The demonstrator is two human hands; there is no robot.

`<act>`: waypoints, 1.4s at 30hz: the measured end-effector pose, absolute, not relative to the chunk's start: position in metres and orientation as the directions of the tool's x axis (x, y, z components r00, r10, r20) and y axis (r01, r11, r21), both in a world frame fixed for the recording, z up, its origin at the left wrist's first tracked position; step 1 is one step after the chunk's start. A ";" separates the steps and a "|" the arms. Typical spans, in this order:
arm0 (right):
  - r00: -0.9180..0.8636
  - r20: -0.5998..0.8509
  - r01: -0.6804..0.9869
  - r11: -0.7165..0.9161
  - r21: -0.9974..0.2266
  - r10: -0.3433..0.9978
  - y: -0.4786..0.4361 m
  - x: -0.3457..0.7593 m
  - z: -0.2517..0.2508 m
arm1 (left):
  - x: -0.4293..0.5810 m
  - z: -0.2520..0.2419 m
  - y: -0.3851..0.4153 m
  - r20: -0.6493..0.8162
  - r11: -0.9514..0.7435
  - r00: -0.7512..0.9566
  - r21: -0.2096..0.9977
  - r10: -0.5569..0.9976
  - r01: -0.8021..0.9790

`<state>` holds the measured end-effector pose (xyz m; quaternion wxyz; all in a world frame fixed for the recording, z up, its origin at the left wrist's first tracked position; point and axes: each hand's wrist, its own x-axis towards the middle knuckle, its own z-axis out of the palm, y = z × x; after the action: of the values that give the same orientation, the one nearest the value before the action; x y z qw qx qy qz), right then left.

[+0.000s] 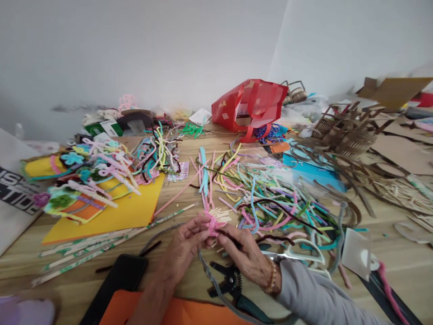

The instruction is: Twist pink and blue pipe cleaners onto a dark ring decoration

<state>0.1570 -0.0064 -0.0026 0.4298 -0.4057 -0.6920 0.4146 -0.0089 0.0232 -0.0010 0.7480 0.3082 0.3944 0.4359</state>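
My left hand and my right hand meet at the table's front, both pinched on a small pink pipe-cleaner piece that is twisted into loops. A grey pipe cleaner trails down from between the hands toward me. Black pliers lie on the table just under my right wrist. A loose heap of coloured pipe cleaners spreads right behind the hands.
A yellow sheet with finished pipe-cleaner flowers lies at the left. A black phone and an orange sheet sit at the near edge. A red bag stands at the back, cardboard strips at the right, white scissors beside my right hand.
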 end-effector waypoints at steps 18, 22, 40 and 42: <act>-0.149 0.356 0.229 0.382 -0.895 0.923 0.002 0.158 -0.011 | -0.015 -0.004 0.022 -0.268 0.452 0.418 0.774 0.868 -0.443; -0.209 0.324 0.253 0.371 -0.893 0.923 0.003 0.157 -0.010 | -0.015 -0.006 0.025 -0.287 0.457 0.375 0.720 0.881 -0.523; -0.238 0.365 0.245 0.420 -0.874 0.900 -0.003 0.161 -0.010 | -0.010 -0.006 0.020 -0.135 0.166 0.231 0.979 0.963 -0.118; -0.226 0.365 0.262 0.418 -0.870 0.903 -0.002 0.161 -0.013 | -0.011 -0.008 0.021 -0.127 0.152 0.205 0.983 0.970 -0.107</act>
<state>0.1611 -0.0020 -0.0130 0.4637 -0.4145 -0.7027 0.3456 -0.0113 0.0207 -0.0077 0.6106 0.4791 0.4505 0.4412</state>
